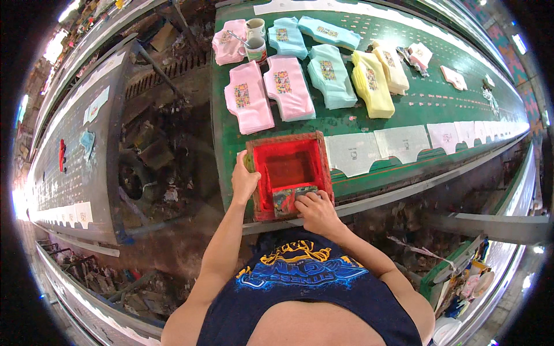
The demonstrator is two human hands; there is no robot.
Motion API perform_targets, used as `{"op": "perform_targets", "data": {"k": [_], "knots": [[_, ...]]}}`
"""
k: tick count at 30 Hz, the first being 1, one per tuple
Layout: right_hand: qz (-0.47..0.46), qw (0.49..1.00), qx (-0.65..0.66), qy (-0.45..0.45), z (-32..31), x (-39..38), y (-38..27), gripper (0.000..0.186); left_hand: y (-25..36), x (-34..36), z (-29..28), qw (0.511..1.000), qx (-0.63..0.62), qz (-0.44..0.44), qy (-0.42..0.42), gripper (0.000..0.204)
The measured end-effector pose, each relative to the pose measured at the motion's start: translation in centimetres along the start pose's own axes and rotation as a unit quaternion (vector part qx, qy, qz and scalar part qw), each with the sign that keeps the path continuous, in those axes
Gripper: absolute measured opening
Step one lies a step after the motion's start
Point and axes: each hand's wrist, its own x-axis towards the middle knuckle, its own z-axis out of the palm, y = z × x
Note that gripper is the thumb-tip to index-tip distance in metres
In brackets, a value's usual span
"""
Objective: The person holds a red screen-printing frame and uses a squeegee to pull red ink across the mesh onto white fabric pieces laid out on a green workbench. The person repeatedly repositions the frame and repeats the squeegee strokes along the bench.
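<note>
At the near left end of the long green table (404,112) lies a screen printing frame (284,141), its wooden rim stained red and red ink inside. My left hand (244,183) is closed on the frame's left side, thumb over the rim. A squeegee (284,202), its flat face smeared with colours, rests inside the frame at the near end. My right hand (321,214) grips the squeegee's right end with curled fingers. Whatever is under the frame is hidden. Right of it, white printed shirt-shaped pieces (353,153) lie along the table's near edge.
Behind the frame stand stacks of printed pieces: pink (249,98), teal (332,75), yellow (372,83) and cream (392,68). Two mugs (256,48) stand at the far left, a utensil in one. Leftward, beyond a cluttered gap, runs another long table (69,167).
</note>
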Motion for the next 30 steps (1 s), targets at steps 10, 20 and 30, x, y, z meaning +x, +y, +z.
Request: {"op": "perform_targets", "data": {"k": [10, 20, 30], "knots": [[0.083, 0.996, 0.002, -0.032, -0.8, 3.5, 1.3, 0.021, -0.2, 1.0, 0.1, 1.0, 0.0, 0.012, -0.015, 0.089], [0.009, 0.992, -0.059, 0.108, 2.9, 3.5, 2.1, 0.021, -0.1, 0.9, 0.4, 1.0, 0.003, 0.012, -0.006, 0.089], [0.021, 0.991, -0.042, 0.123, 1.8, 11.0, 7.3, 0.012, -1.2, 1.4, 0.7, 0.999, 0.021, 0.048, 0.012, 0.09]]}}
